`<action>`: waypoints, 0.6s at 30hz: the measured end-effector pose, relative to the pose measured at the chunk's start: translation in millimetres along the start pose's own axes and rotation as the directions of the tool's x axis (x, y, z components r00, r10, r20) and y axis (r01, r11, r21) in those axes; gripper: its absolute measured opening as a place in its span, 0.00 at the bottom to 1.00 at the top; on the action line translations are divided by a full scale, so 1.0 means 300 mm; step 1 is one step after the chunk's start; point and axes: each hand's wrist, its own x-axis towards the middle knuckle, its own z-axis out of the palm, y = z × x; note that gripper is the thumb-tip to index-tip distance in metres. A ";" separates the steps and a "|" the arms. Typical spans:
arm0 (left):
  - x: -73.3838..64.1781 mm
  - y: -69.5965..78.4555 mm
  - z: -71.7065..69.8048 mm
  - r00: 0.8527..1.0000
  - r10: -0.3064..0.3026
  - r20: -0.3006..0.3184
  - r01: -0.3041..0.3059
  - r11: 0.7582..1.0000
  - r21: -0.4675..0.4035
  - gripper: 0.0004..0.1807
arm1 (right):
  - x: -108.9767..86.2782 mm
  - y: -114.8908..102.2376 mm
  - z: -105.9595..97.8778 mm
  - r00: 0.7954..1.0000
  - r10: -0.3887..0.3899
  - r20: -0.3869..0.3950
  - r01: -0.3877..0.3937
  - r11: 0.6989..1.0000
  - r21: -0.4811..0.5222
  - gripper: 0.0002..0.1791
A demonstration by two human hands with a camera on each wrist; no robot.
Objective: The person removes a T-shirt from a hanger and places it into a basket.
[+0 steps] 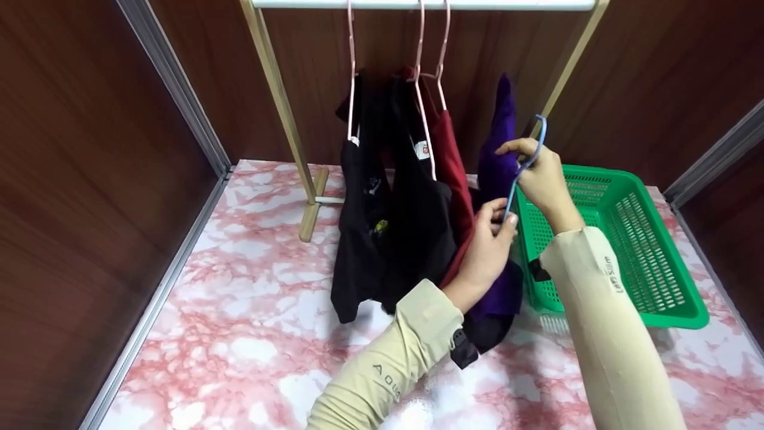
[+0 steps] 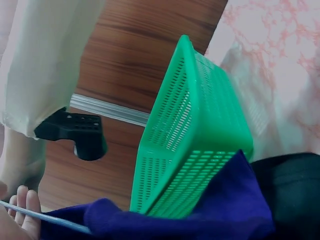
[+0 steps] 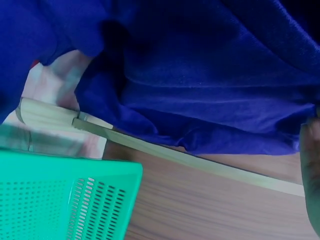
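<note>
A purple velvety garment hangs from a blue hanger at the right of the rack. My right hand grips the hanger just below its hook, the fingers bent around it. Lower down, my left hand pinches the hanger's sloping arm between thumb and fingers. The hook's tip stands free above the right hand, below the rack's white bar. In the right wrist view the purple cloth spreads wide, with part of the right hand at the edge.
Black garments and a red garment hang on pink hangers left of my hands. A green basket stands on the marbled surface at the right. The rack's wooden legs and dark wood panels surround the work.
</note>
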 end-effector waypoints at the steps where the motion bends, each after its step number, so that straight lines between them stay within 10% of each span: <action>1: 0.003 -0.001 0.001 1.000 -0.009 0.005 0.009 1.000 -0.008 0.16 | -0.003 -0.001 -0.002 1.000 -0.001 0.017 0.001 1.000 0.001 0.11; 18: 0.004 -0.022 -0.014 1.000 -0.001 -0.010 0.001 0.999 -0.035 0.12 | -0.023 0.006 -0.044 0.967 -0.005 0.254 -0.055 0.972 0.227 0.16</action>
